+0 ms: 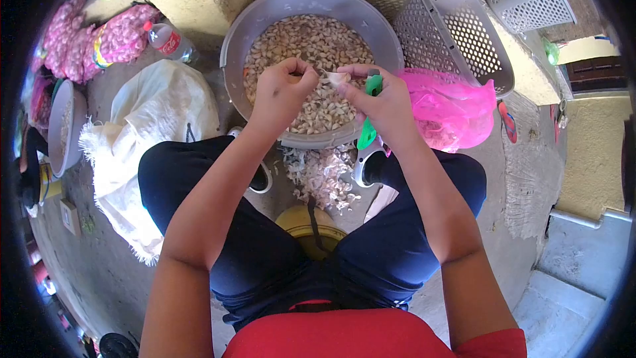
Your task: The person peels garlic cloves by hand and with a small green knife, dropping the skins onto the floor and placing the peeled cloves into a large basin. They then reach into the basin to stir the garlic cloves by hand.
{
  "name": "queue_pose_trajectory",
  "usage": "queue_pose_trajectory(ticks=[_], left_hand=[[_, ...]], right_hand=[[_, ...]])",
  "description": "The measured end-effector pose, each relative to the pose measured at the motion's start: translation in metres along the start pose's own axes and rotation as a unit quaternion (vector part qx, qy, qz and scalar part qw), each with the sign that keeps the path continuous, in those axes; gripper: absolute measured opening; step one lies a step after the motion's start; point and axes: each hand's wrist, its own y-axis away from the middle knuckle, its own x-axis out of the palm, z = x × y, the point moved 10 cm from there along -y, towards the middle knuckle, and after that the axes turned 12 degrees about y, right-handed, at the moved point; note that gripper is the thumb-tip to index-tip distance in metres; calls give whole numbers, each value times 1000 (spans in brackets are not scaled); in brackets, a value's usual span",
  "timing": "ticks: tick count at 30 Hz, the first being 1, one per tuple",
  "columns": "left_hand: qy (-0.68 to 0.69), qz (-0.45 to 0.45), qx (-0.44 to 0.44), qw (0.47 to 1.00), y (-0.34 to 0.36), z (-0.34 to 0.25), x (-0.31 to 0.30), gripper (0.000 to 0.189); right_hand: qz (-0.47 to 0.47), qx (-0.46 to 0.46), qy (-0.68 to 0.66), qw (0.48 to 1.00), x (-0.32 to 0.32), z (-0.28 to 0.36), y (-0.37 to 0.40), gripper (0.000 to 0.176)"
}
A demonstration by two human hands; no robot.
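Observation:
Over a big grey basin, both hands are raised close together. Between the thumb and fingers of my right hand is a whitish piece of garlic. That same hand also keeps hold of a green-handled knife, which points downward; its blade is mostly hidden. My left hand is closed in a pinch just left of the garlic, by its thin, pale tip. What those fingertips grip is too small to make out. Many separated garlic cloves fill the basin below.
Garlic skins lie on the floor between my feet, before a yellow bucket. At right are a pink plastic bag and a perforated grey basket. A white sack, a cola bottle and garlic net bags are at left.

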Motion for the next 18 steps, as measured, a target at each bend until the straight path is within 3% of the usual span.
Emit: queue_pose_trajectory(ticks=[2,5,8,11,14,17,18], left_hand=[[14,7,-13,1000,-2,5,2,18],[236,54,-127,962,2,19,19,21],[232,102,-120,960,5,12,29,24],[277,189,-214,917,13,27,44,23],[333,241,-203,889,15,25,51,17],[377,215,-208,876,16,21,49,13],[388,216,-194,875,15,17,48,12]], right_hand=[[-12,0,-60,998,0,-1,-2,22],[2,18,-89,996,-1,-5,-4,24],[23,28,-37,999,1,-5,-3,25],[36,14,-14,999,4,0,0,26],[33,-23,4,999,2,7,0,28],[26,-34,42,998,-2,9,1,30],[3,-77,83,994,-6,16,1,31]])
